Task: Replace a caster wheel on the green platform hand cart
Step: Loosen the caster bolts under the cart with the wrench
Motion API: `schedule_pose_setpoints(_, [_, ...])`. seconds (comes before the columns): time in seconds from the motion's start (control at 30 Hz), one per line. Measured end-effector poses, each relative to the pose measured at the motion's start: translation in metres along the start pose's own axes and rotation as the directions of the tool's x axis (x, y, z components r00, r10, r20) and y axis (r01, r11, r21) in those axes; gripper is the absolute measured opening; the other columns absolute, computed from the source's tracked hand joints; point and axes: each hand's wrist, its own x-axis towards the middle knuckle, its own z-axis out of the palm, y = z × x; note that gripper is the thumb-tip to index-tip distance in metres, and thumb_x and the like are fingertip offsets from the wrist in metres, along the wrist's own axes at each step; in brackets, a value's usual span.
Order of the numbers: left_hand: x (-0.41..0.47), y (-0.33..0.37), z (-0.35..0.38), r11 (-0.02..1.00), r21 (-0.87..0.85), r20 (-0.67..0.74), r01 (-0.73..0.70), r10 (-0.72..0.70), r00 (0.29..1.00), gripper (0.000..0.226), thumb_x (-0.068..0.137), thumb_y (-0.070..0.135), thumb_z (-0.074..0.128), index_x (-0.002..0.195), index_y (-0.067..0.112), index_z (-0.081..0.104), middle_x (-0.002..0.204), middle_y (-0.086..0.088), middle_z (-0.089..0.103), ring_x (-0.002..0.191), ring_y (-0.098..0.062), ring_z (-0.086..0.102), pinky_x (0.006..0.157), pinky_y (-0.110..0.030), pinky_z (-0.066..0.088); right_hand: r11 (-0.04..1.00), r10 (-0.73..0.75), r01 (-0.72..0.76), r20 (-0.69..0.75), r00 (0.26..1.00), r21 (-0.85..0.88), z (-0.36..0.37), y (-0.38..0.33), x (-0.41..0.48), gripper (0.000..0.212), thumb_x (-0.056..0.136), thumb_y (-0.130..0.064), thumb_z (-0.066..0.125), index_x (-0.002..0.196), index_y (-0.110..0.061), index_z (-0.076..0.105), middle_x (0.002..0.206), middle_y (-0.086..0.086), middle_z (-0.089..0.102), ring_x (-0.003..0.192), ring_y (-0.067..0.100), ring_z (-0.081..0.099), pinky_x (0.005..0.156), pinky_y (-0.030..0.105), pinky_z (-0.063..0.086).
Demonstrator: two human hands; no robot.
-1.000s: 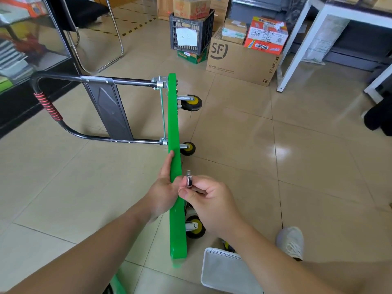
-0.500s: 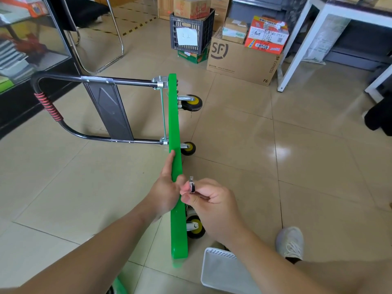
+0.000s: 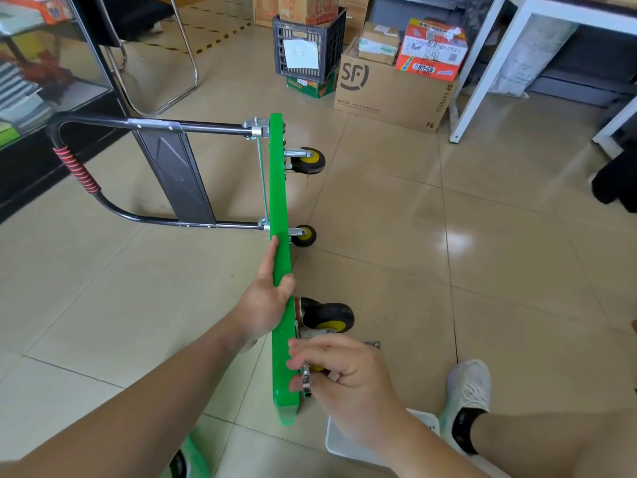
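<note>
Standing on its long edge on the tiled floor (image 3: 396, 236), the green platform cart (image 3: 280, 270) runs from near to far, its underside facing right and its black folding handle (image 3: 103, 167) stretched out to the left. The left hand (image 3: 267, 305) reaches in from the near left, forearm extended, and wraps the platform's top edge: palm against the left face, thumb hooked over, index finger lying along the edge toward the far end. The right hand (image 3: 344, 370) comes in from the near right with fingers curled, pinching a small metal part (image 3: 305, 379) close against the underside near the platform's near end; what the part is cannot be made out. Just beyond that hand a near caster wheel (image 3: 327, 317) sticks out to the right. Two more casters (image 3: 306, 161) project at the far end. A white tray (image 3: 348, 446) lies on the floor under the right forearm, beside a white shoe (image 3: 468, 391).
</note>
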Motion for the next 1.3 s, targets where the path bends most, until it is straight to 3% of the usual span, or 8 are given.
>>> schedule_pose_setpoints(0.3, [-0.002, -0.002, 0.000, 1.000, -0.029, -0.013, -0.002, 0.001, 1.000, 0.064, 0.107, 0.026, 0.043, 0.151, 0.060, 0.011, 0.108, 0.002, 0.060, 0.106, -0.037, 0.064, 0.093, -0.050, 0.055, 1.000, -0.015, 0.015, -0.022, 1.000, 0.023, -0.003, -0.006, 0.005, 0.017, 0.081, -0.018, 0.063, 0.087, -0.024, 0.078, 0.103, -0.015, 0.070, 0.098, 0.018, 0.073, 0.078, 0.040, 0.063])
schedule_pose_setpoints(0.37, [-0.004, -0.002, 0.000, 0.999, -0.036, -0.020, 0.002, -0.003, 1.000, 0.064, 0.106, 0.026, 0.044, 0.151, 0.060, 0.013, 0.114, 0.001, 0.062, 0.106, -0.035, 0.065, 0.095, -0.049, 0.055, 0.998, 0.003, 0.000, -0.065, 0.998, 0.055, -0.003, -0.009, 0.007, 0.017, 0.082, -0.009, 0.067, 0.086, -0.020, 0.079, 0.102, -0.010, 0.071, 0.095, 0.024, 0.074, 0.079, 0.042, 0.063])
schedule_pose_setpoints(0.47, [-0.009, -0.005, -0.001, 0.999, -0.038, -0.013, 0.001, -0.002, 1.000, 0.066, 0.106, 0.024, 0.044, 0.154, 0.056, 0.013, 0.131, 0.003, 0.059, 0.107, -0.026, 0.065, 0.093, -0.037, 0.054, 0.997, 0.017, -0.004, -0.154, 0.988, 0.083, -0.011, -0.022, 0.019, 0.030, 0.079, 0.016, 0.071, 0.085, -0.011, 0.081, 0.096, 0.001, 0.074, 0.088, 0.013, 0.074, 0.078, 0.026, 0.060])
schedule_pose_setpoints(0.57, [-0.018, -0.007, -0.001, 0.999, -0.051, 0.020, -0.006, 0.007, 1.000, 0.067, 0.106, 0.024, 0.042, 0.155, 0.056, 0.009, 0.143, 0.009, 0.051, 0.111, -0.017, 0.062, 0.098, -0.036, 0.052, 0.998, 0.024, -0.014, -0.179, 0.984, 0.056, -0.022, -0.040, 0.041, 0.023, 0.078, 0.009, 0.077, 0.090, -0.010, 0.080, 0.093, -0.002, 0.078, 0.090, 0.006, 0.072, 0.081, 0.015, 0.054])
schedule_pose_setpoints(0.67, [-0.027, -0.009, -0.002, 0.998, -0.061, 0.032, 0.005, -0.003, 0.999, 0.066, 0.107, 0.023, 0.040, 0.154, 0.057, 0.009, 0.143, 0.009, 0.049, 0.110, -0.021, 0.062, 0.096, -0.039, 0.053, 0.994, 0.085, -0.074, -0.143, 0.986, 0.083, -0.029, -0.047, 0.064, 0.020, 0.082, 0.005, 0.076, 0.093, -0.011, 0.079, 0.095, 0.000, 0.079, 0.094, 0.009, 0.074, 0.088, 0.021, 0.056])
schedule_pose_setpoints(0.83, [-0.039, -0.012, -0.004, 0.999, -0.047, 0.034, 0.016, -0.015, 0.999, 0.063, 0.108, 0.025, 0.040, 0.145, 0.068, 0.012, 0.136, 0.000, 0.059, 0.109, -0.029, 0.064, 0.099, -0.047, 0.053, 0.988, 0.150, -0.148, -0.041, 0.988, 0.039, -0.032, -0.041, 0.092, 0.025, 0.084, -0.002, 0.078, 0.093, -0.025, 0.077, 0.092, -0.005, 0.078, 0.091, 0.012, 0.075, 0.079, 0.023, 0.059])
schedule_pose_setpoints(1.07, [-0.043, -0.013, -0.002, 0.999, -0.041, 0.031, 0.010, -0.008, 0.999, 0.063, 0.108, 0.025, 0.038, 0.148, 0.065, 0.010, 0.139, 0.012, 0.054, 0.112, -0.020, 0.063, 0.103, -0.045, 0.051, 0.951, 0.300, -0.302, 0.039, 0.953, 0.061, -0.028, -0.032, 0.109, 0.012, 0.089, -0.008, 0.074, 0.097, -0.018, 0.074, 0.092, 0.007, 0.076, 0.090, 0.013, 0.075, 0.078, 0.026, 0.061])
schedule_pose_setpoints(1.3, [-0.043, -0.014, 0.001, 0.999, -0.027, 0.022, -0.019, 0.020, 1.000, 0.064, 0.109, 0.023, 0.037, 0.154, 0.057, 0.007, 0.152, 0.020, 0.039, 0.129, -0.009, 0.052, 0.113, -0.038, 0.042, 0.926, 0.344, -0.348, 0.051, 0.938, 0.150, -0.020, -0.027, 0.105, 0.015, 0.089, -0.008, 0.073, 0.095, -0.021, 0.074, 0.089, 0.000, 0.077, 0.091, 0.014, 0.075, 0.086, 0.032, 0.061])
